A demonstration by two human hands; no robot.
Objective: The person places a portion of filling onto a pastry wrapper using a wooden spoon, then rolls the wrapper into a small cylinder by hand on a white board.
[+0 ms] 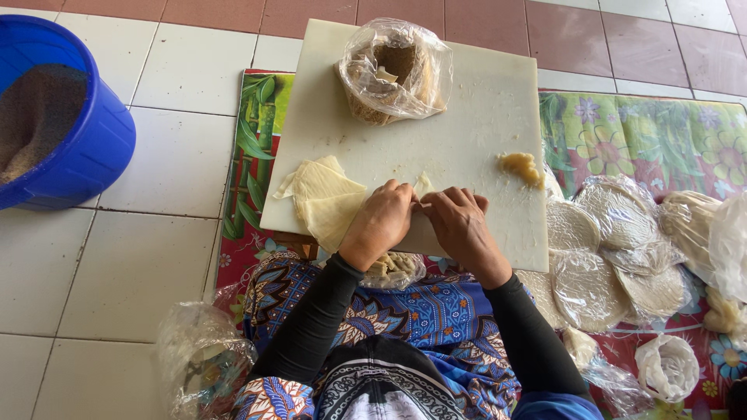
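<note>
On a white cutting board (467, 117), my left hand (381, 222) and my right hand (459, 222) are side by side, fingers pinched together on a thin pale wrapper sheet (422, 185) between them. A small stack of the same pale sheets (323, 198) lies just left of my left hand. A lump of yellowish paste (521, 167) sits on the board's right side. At the board's far edge stands a clear plastic bag with brown filling (393, 70).
A blue bucket of dark grains (78, 148) stands on the tiled floor at left. Round wrappers in plastic (599, 249) and several plastic bags lie on the floral mat (661, 132) at right. Another bag (393, 268) rests on my lap.
</note>
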